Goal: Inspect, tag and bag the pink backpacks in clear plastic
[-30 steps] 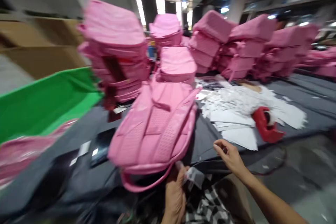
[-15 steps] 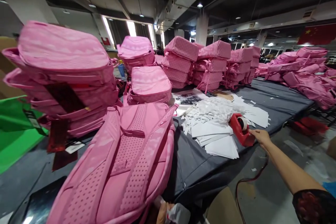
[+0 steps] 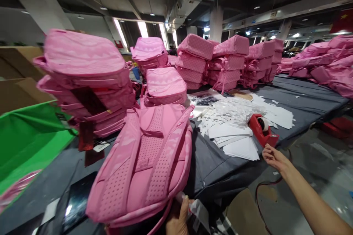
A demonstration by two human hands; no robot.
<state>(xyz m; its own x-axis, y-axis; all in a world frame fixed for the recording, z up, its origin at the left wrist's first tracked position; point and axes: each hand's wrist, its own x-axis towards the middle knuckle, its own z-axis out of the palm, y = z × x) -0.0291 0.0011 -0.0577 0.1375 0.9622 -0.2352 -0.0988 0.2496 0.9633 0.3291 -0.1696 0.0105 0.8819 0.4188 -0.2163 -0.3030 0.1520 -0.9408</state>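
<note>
At the bottom middle, my left hand (image 3: 178, 220) is closed, thumb on top, on a crumpled clear plastic bag (image 3: 200, 214) under the near edge of a pink backpack (image 3: 138, 169). The backpack lies on the table with its dotted back panel and shoulder straps facing up. My right hand (image 3: 274, 157) is at the table's front edge, just below a red tape dispenser (image 3: 261, 130) with a white roll. Its thumb and fingertips are pinched together; whatever is between them is too small to see. White paper sheets (image 3: 239, 148) lie left of the dispenser.
Stacked pink backpacks (image 3: 85, 55) stand on the left, with more stacks (image 3: 193, 62) behind. A green bin (image 3: 30, 136) borders the table's left side. A dark tablet-like panel (image 3: 77, 202) lies near the front left. Cut white slips (image 3: 228, 112) are heaped mid-table. A cord (image 3: 257, 198) hangs at right.
The view has turned left, showing more of the green bin. My right fingers have come slightly down and away from the tape dispenser. More of my left hand shows, with the plastic still in it.
</note>
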